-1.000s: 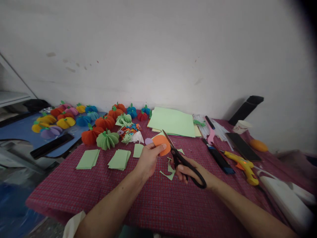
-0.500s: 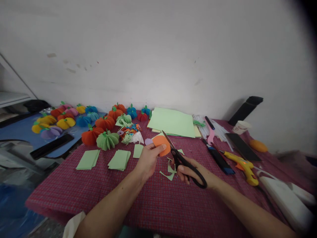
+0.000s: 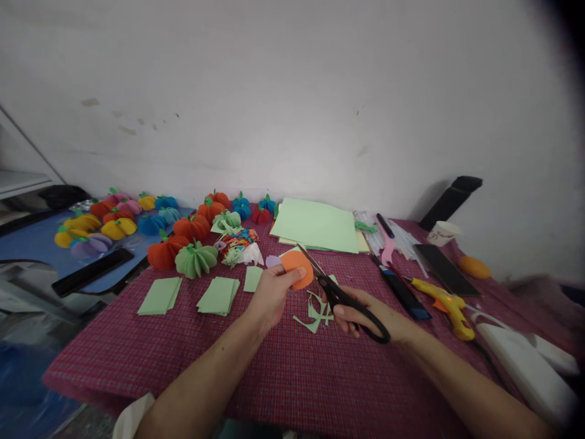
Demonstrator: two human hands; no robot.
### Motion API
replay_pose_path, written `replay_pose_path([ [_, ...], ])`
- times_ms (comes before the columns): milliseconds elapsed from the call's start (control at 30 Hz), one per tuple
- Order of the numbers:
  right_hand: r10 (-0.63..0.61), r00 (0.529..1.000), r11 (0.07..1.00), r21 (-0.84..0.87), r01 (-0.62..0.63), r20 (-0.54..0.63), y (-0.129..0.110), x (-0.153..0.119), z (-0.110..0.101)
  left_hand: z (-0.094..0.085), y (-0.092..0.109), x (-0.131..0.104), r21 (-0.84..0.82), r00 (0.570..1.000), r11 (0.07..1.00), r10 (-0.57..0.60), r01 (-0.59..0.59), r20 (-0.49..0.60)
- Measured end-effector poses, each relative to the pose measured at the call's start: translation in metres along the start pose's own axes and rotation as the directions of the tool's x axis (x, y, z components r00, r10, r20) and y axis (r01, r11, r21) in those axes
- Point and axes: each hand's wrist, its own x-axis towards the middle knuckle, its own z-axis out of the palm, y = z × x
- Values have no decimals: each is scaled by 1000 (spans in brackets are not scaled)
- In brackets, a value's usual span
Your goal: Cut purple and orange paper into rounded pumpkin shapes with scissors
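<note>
left hand (image 3: 273, 295): thumb and fingers pinched on an orange paper disc (image 3: 295, 263), held above the checked tablecloth (image 3: 283, 378). right hand (image 3: 359, 311): closed around the handles of black scissors (image 3: 329, 286); blades beside the disc's right edge, contact unclear. green paper scraps (image 3: 312, 325) lie between the hands.

Soft, dim light is palest around the middle of the plain grey-white wall (image 3: 292, 128). A slanting black oblong object (image 3: 450, 202) throws a soft shadow leftward. Darkness covers the upper right corner; the white box-shaped object (image 3: 525, 369) at lower right blurs.
</note>
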Motion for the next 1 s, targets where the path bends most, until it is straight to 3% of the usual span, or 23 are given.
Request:
replay_pose_path([
  [267,71,997,997,-38,-71,-19,0,-4,-3,-3,0,1,24,1000,999,-21,22,-13],
  [467,-17,998,998,61,13,63,-4,-7,-14,-2,2,1,46,999,999,-22,23,-24],
  [533,-32,999,995,91,32,-5,-5,-6,-17,-1,2,0,75,1000,997,-23,23,-10],
  [600,-60,988,993,95,75,-145,-6,-4,-19,0,2,-2,118,999,992,-41,38,19],
  [733,-128,919,979,100,177,-374,-15,8,-17,3,1,-7,197,990,977,-100,80,95],
  [1000,-215,911,962,84,260,-352,-30,36,0,7,-3,-11,322,973,939,-175,119,148],
])
